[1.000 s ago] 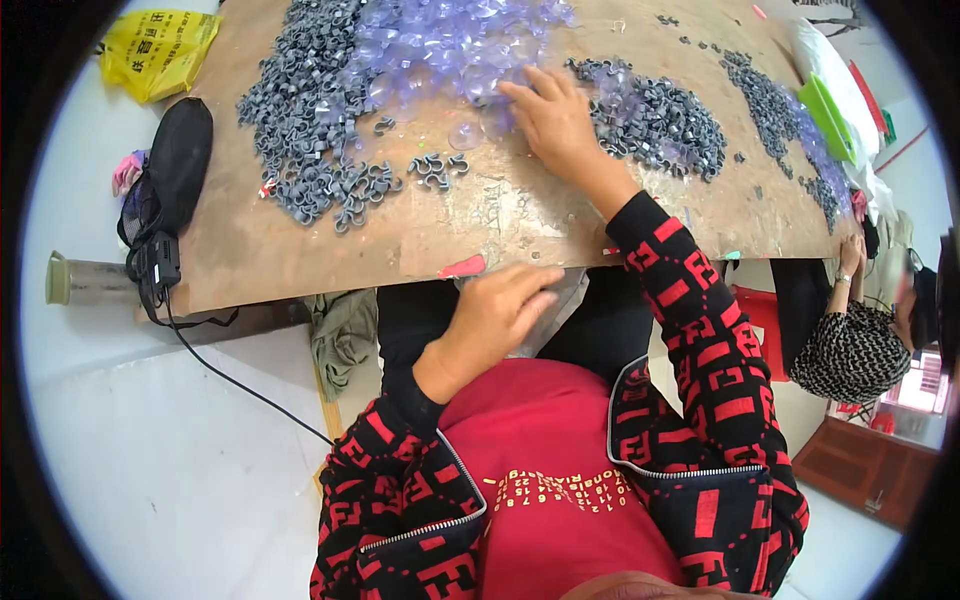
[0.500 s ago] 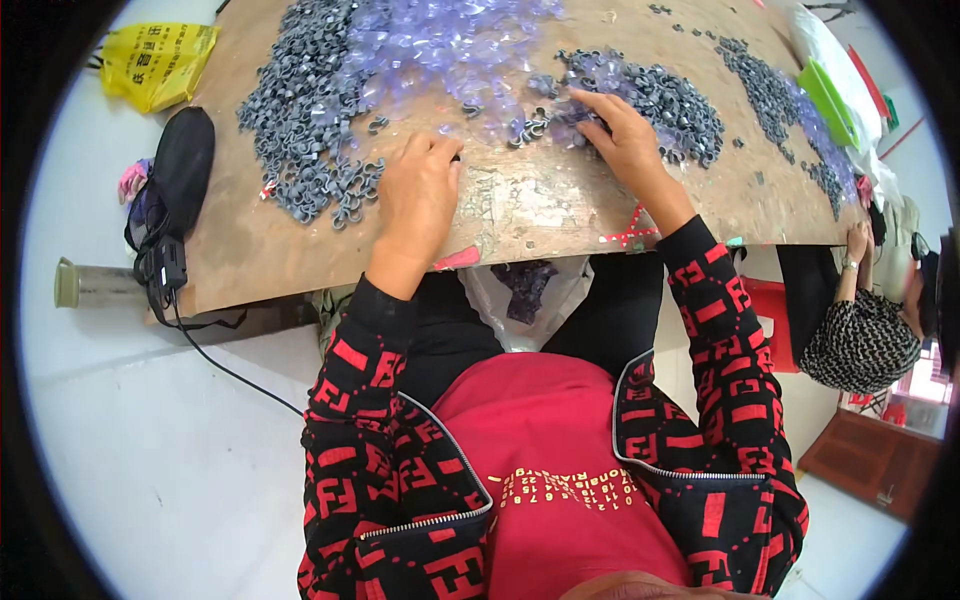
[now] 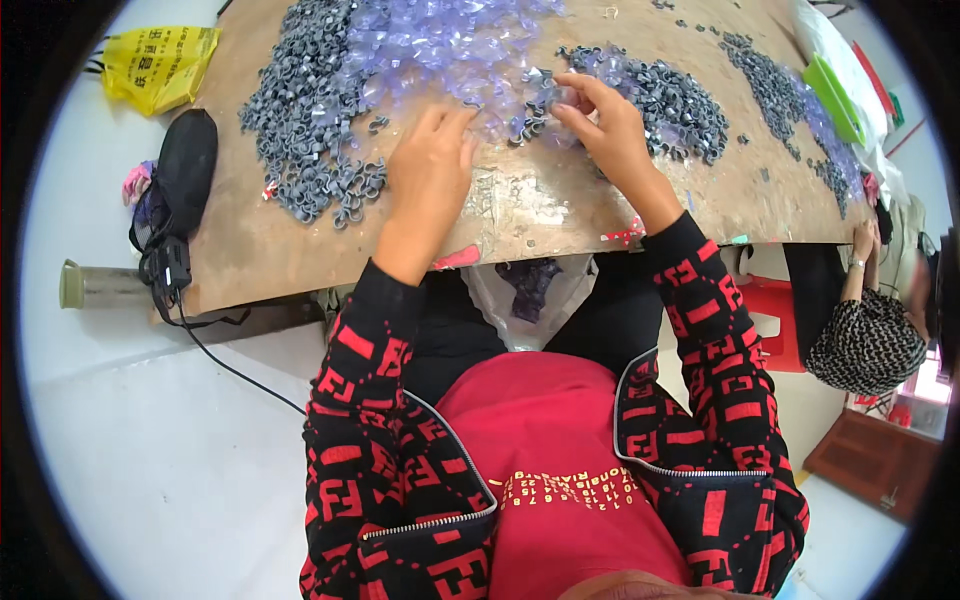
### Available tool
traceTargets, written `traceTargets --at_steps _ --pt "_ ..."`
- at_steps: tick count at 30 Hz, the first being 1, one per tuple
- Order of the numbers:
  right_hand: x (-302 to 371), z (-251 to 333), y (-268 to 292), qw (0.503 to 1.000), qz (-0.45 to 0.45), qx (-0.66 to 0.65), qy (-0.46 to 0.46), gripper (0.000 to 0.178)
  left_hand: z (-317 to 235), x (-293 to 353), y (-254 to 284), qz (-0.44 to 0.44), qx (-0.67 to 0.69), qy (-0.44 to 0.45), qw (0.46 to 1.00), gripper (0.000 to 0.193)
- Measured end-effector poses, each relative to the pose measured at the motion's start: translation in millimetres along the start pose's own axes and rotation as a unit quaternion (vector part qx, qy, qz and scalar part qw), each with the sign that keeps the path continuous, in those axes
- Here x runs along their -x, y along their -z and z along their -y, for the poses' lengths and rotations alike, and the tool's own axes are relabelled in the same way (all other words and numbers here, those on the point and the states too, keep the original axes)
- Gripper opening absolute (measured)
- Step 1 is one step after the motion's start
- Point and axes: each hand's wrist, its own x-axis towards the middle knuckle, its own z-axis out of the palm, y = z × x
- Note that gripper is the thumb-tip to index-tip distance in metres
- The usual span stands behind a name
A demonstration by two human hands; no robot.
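My right hand (image 3: pixel 612 128) pinches a small clear purple-tinted plastic piece (image 3: pixel 562 97) between thumb and fingertips, just left of a heap of grey curved plastic clips (image 3: pixel 680 105). Bent fingers of my left hand (image 3: pixel 432 165) meet at the lower edge of a spread of clear purple-tinted plastic pieces (image 3: pixel 430 45); whatever lies between them is too small or hidden to make out. A larger pile of grey curved clips (image 3: pixel 305 110) lies to the left of that hand. A few loose clips (image 3: pixel 525 125) sit between my hands.
The worn wooden table (image 3: pixel 300 265) curves round in front of me. A yellow bag (image 3: pixel 160 65) and a black pouch (image 3: pixel 187 160) lie at its left. Below, a bag with dark purple pieces (image 3: pixel 530 285) hangs between my legs. Another person (image 3: pixel 868 340) sits at the far right.
My left hand has moved slightly forward and right, toward the clear pieces. My right hand has shifted a little up and left, with the clear piece now plainly visible in its fingertips.
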Motion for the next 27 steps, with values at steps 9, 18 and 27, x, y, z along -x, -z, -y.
traceTargets --at_steps 9,18,27 --pt "29.2 -4.4 -3.8 0.997 0.001 0.057 0.058 0.055 8.3 -14.8 -31.6 0.011 -0.067 -0.113 0.991 0.027" --pt "16.4 -24.9 3.2 0.997 -0.022 -0.063 -0.046 0.026 -3.0 -7.1 -11.0 0.049 0.321 0.160 0.932 0.007" --pt "49.9 7.7 24.3 0.993 -0.063 -0.100 -0.017 0.025 -28.0 36.2 8.6 0.112 0.779 0.362 0.499 0.020"
